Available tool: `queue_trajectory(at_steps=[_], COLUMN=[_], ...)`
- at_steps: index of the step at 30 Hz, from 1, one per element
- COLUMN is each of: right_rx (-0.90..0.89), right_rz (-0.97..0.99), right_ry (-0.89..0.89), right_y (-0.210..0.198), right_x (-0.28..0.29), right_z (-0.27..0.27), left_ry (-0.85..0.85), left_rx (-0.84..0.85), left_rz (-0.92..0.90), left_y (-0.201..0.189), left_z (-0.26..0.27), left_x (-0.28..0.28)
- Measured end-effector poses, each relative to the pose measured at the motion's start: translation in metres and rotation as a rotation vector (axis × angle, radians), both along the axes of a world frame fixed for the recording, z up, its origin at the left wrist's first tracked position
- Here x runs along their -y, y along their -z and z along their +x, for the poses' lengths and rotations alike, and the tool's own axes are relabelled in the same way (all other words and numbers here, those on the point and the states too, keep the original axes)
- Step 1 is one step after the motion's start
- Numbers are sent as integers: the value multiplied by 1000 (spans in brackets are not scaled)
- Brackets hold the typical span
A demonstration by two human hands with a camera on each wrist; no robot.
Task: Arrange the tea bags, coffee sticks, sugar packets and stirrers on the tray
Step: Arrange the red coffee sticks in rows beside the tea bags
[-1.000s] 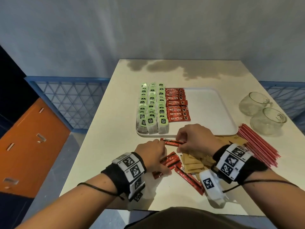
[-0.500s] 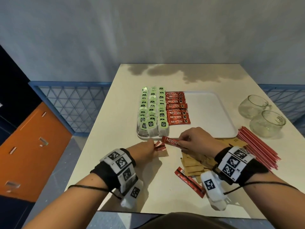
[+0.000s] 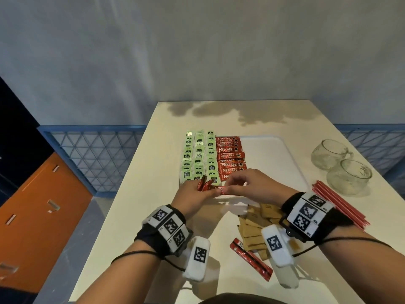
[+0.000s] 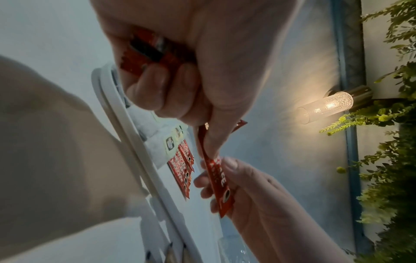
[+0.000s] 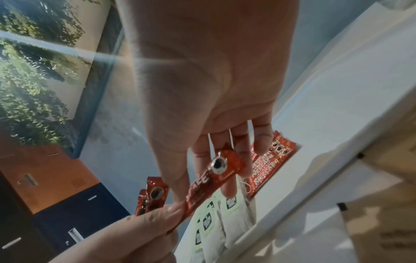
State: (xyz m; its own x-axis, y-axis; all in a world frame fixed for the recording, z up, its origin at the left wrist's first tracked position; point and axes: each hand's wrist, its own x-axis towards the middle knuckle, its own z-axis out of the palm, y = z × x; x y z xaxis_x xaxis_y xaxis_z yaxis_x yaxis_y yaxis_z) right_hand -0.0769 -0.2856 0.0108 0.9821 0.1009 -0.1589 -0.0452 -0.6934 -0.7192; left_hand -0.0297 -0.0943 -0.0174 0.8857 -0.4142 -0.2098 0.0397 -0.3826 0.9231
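Head view: over the tray's [image 3: 274, 150] near edge, both hands pinch one coffee stick [image 3: 221, 190].

Left wrist view: left hand [image 4: 202, 62] also clutches spare sticks [image 4: 146, 48].

Right wrist view: right hand [image 5: 213, 89] pinches the stick; it looks light, thin and crinkly, best held at its ends.

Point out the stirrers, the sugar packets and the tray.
stirrers [image 3: 337, 205]: head view, middle of the red bundle.
sugar packets [image 3: 255, 227]: head view, middle of the brown pile.
tray [image 3: 269, 159]: head view, bare white floor.
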Motion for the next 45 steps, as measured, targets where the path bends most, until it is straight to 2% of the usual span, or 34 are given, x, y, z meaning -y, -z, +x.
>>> queue_trajectory(at_steps=[3, 7, 11, 14, 19, 24, 28, 31, 36, 38, 39, 41, 43, 45], right_rx=[-8, 31, 3, -11, -180, -135, -122, -124, -144, -98, -55, -16, -90, -161], right_rz=[35, 151, 358, 260, 43, 115, 33, 47, -82, -110, -77, 149, 377, 482], right_ry=[-28, 181, 290, 396, 431, 608, 610, 613, 589, 590, 581, 517, 383, 301], right_y=[-3, -4, -2, 7, 30, 47, 52, 52, 48, 42, 36, 18, 1, -9], right_x=[0, 18, 41, 67, 80, 68, 66, 62, 58, 56, 52, 40, 22, 7], right_z=[6, 10, 8, 9, 11, 27, 38, 41, 43, 41, 39, 36, 34, 33], left_ry=[-34, -102, 19, 8, -86, -64, -52, -37, -30, -32, -36, -30, 13, 69], left_rx=[-2, -16, -58, -88, -150, -171, -161, -148, -130, -119, -99, 13, 203, 348], left_rz=[-28, -99, -16, 73, -11, -119, -165, -127, -87, -93, -98, -63, 53, 161], left_y=[-3, -11, -21, -29, -26, -25, -16, -12, -11, -12, -12, -14, -14, -15], left_z=[0, 8, 14, 25, 44, 47, 49, 48, 44, 43, 42, 41, 40, 37], left_x=[7, 11, 15, 15, 5, -4, -10, -14, -14, -12, -11, -6, 2, 11])
